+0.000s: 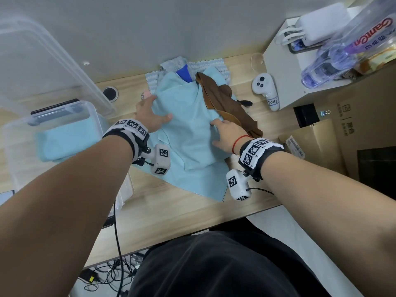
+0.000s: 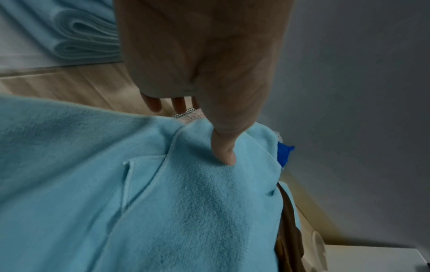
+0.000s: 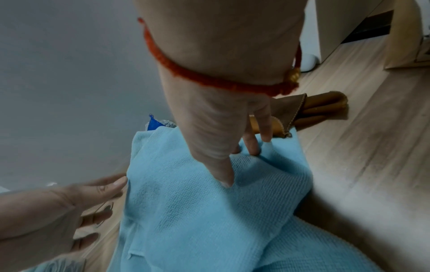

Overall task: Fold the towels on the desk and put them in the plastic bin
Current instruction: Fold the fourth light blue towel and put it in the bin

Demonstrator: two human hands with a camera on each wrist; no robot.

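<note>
Left hand (image 1: 150,115) flat, fingers spread, thumb pressing left edge of light blue towel (image 1: 188,129); nothing gripped. Right hand (image 1: 227,136) on towel's right edge, fingertips (image 3: 253,147) digging into fabric, thumb pressing down; whether fold is pinched, cannot tell. Towel rumpled, partly doubled over, terry weave, stitched hem showing, lying mid-desk (image 1: 171,211). Brown towel (image 1: 227,101) bunched against its right side; royal blue cloth (image 1: 184,73) peeking behind it. Left of towel: plastic bin (image 1: 15,146) holding folded light blue towel (image 1: 66,142).

Blue cloth (image 1: 183,74) mostly under towel (image 1: 188,129)
</note>
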